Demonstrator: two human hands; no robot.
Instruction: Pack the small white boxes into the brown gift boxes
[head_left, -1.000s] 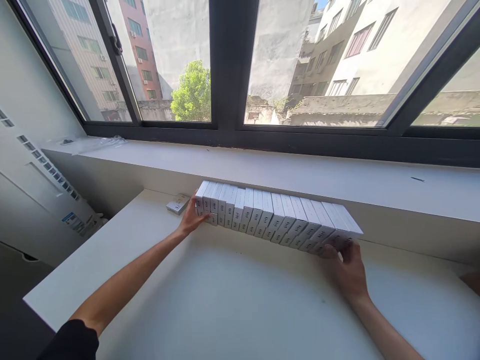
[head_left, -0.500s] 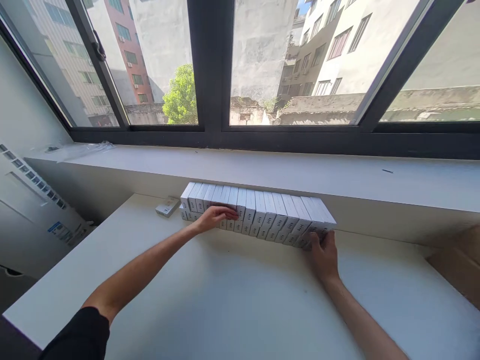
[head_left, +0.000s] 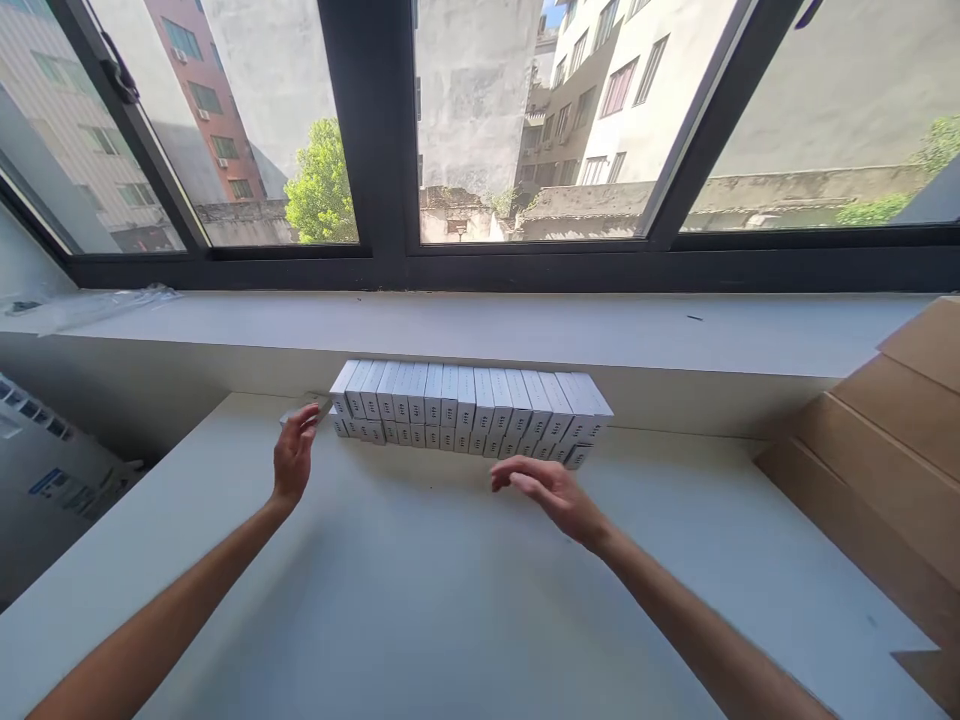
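Small white boxes with dark print on their ends stand packed side by side in two stacked layers against the wall below the sill. At the row's left end, my left hand is raised with its fingers apart and nothing visible in them. Behind its fingertips lies a single loose box, mostly hidden; whether the fingers touch it I cannot tell. My right hand hovers before the right half of the row, fingers loosely bent, thumb apart, holding nothing.
The boxes rest on a white tabletop. A brown cardboard box stands at the right. Behind runs a white window sill with clear plastic wrap on its left. A white appliance stands beyond the table's left edge.
My left hand has left the front of the row and moved to its left end. My right hand has let go of the right end and moved left. The view has shifted right.
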